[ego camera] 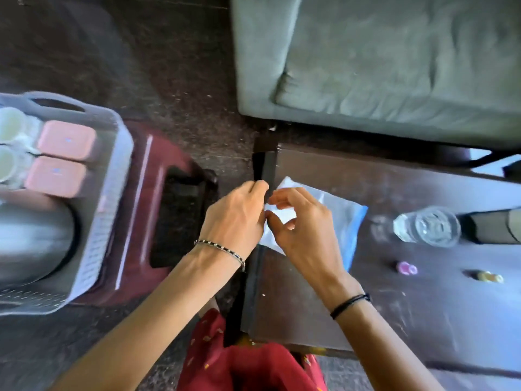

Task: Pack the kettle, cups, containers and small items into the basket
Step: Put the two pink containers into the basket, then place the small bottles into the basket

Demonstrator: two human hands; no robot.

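Two hands meet at the near-left corner of the dark wooden table (380, 292), both working on a clear plastic bag (341, 213) with a blue strip along its right edge. The bag lies flat on the tabletop, its left edge at the table's rim. The left hand (235, 215) has its fingers curled tight, the tips pinching the bag's left edge. The right hand (306, 232) is bent over the same edge, thumb and forefinger pinching the plastic and the other fingers loosely curled above it. Further right on the table stand a drinking glass (434, 225), a small pink item (407, 268) and a small yellow item (487, 277), well apart from the bag. To the left, a pale grey basket (108, 210) sits on a maroon stool (158, 210). It holds a steel kettle (33, 241), two pink-lidded containers (66, 139) side by side, and pale cups (8, 125) at the far left. A grey-green sofa (380, 66) stands beyond the table.
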